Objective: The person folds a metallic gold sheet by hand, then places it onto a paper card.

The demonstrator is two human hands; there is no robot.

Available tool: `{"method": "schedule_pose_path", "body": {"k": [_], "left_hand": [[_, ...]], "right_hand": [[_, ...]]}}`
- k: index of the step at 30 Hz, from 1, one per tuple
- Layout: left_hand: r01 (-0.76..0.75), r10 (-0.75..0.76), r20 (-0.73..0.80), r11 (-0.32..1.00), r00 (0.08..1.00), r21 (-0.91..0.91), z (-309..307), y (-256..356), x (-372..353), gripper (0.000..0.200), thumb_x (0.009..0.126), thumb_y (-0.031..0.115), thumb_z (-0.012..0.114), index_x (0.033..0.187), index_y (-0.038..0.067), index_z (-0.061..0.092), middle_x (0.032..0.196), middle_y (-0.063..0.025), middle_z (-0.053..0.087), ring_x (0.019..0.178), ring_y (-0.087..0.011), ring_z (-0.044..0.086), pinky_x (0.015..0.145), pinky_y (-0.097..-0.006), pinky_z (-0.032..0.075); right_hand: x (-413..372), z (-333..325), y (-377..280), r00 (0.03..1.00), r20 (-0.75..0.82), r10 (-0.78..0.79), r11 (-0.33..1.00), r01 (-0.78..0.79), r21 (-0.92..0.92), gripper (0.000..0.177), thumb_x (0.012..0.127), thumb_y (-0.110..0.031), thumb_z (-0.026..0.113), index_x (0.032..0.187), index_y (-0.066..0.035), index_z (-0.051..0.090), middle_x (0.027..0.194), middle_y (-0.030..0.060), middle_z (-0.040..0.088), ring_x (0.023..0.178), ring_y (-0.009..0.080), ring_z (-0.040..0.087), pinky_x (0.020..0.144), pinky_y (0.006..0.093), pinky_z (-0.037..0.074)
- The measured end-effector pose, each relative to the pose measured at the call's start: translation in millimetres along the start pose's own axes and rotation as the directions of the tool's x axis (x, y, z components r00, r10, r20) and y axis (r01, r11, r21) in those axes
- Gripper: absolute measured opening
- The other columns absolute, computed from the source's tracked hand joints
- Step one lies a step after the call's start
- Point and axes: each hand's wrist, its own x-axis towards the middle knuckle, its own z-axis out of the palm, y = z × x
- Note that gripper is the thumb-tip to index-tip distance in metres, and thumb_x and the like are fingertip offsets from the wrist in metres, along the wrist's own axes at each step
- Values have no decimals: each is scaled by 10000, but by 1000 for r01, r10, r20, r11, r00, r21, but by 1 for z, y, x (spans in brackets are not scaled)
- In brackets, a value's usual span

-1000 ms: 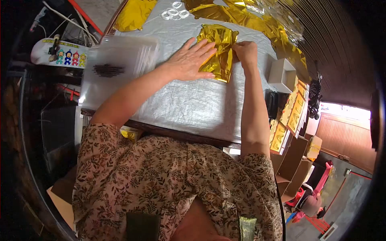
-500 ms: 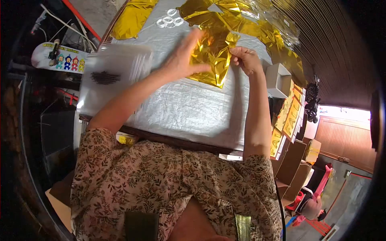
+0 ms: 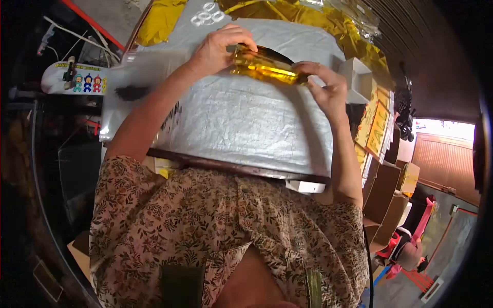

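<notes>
A flat gold foil balloon (image 3: 267, 72), folded into a shiny band, is stretched between my two hands just over the silver-covered table (image 3: 241, 128). My left hand (image 3: 222, 50) pinches its left end, with the fingers curled over the top edge. The right end is gripped by my right hand (image 3: 327, 88), thumb below and fingers above. Behind it, more gold foil (image 3: 287, 13) lies along the far edge of the table, and another gold foil piece (image 3: 160, 23) rests at the far left.
Several white rings (image 3: 208, 15) lie near the far edge. A stack of clear plastic bags (image 3: 123, 115) sits at the left. On the right stand a white open box (image 3: 355, 79) and yellow "FALL" packages (image 3: 379, 126). Another person (image 3: 408, 254) is at the lower right.
The foil balloon went from hanging spread out to a narrow folded band. My left hand, open before, has closed on its left end. My right hand has moved slightly right and down.
</notes>
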Motion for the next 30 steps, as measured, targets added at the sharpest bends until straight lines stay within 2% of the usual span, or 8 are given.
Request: {"method": "schedule_pose_path", "body": {"k": [1, 2, 4, 9, 13, 18, 20, 30], "left_hand": [[16, -16, 7, 1000, 1000, -3, 5, 2, -11, 250, 766, -3, 780, 990, 91, 719, 986, -52, 705, 1014, -256, 654, 927, -367, 512], [23, -25, 34, 998, 999, 58, 11, 5, -23, 273, 762, -26, 769, 1005, 87, 717, 1016, -53, 707, 1038, -260, 652, 933, -375, 512], [34, -50, 86, 983, 995, 182, 20, 11, -48, 337, 782, -53, 740, 1090, 80, 706, 1119, -62, 709, 1089, -289, 658, 954, -395, 527], [201, -221, 119, 966, 968, 164, 21, 27, -80, 442, 839, -73, 653, 1255, 73, 679, 1278, -92, 689, 1188, -295, 659, 1022, -380, 535], [187, -207, 108, 967, 972, 175, 18, 31, -85, 422, 850, -82, 599, 1238, 64, 677, 1283, -107, 687, 1192, -307, 654, 1021, -386, 534], [122, -151, 152, 975, 977, 187, 17, 31, -86, 467, 823, -138, 527, 1221, 54, 677, 1282, -118, 686, 1175, -323, 655, 1015, -394, 536], [200, -217, 192, 974, 957, 107, 17, 32, -87, 460, 840, -136, 524, 1229, 56, 677, 1280, -120, 689, 1166, -329, 659, 1006, -399, 538], [177, -207, 189, 971, 960, 164, 15, 20, -89, 394, 923, -79, 548, 1268, 65, 674, 1295, -120, 688, 1195, -312, 662, 1021, -378, 527]], "right_hand": [[-10, 6, 1, 996, 46, -74, 996, 76, -53, 227, 845, 78, 687, 1052, 13, 753, 1111, 127, 763, 1000, 229, 723, 933, 327, 555], [-20, 15, 7, 982, 56, -182, 966, 189, -177, 183, 827, 22, 740, 1004, -22, 750, 1060, 106, 761, 941, 278, 723, 867, 341, 562], [-42, 24, 14, 972, 114, -205, 944, 227, -239, 185, 820, 21, 741, 999, -24, 744, 1076, 101, 761, 935, 277, 720, 859, 360, 552], [-66, 40, 25, 922, 185, -340, 835, 386, -393, 221, 772, -30, 795, 982, -78, 744, 1087, 31, 758, 1008, 234, 693, 894, 401, 495], [-68, 42, 24, 918, 187, -350, 800, 397, -450, 245, 764, -43, 805, 997, -96, 750, 1092, 17, 757, 1073, 222, 684, 954, 428, 478], [-76, 43, 35, 948, 178, -264, 861, 315, -400, 258, 778, -62, 808, 1029, -100, 758, 1102, 18, 758, 1115, 226, 685, 1025, 443, 465], [-78, 42, 36, 951, 172, -256, 869, 304, -389, 256, 783, -68, 809, 1033, -95, 758, 1101, 22, 760, 1116, 231, 687, 1025, 446, 466], [-76, 42, 35, 952, 183, -247, 883, 299, -361, 242, 798, -50, 803, 1037, -56, 762, 1097, 65, 765, 1087, 284, 710, 962, 411, 538]]}}
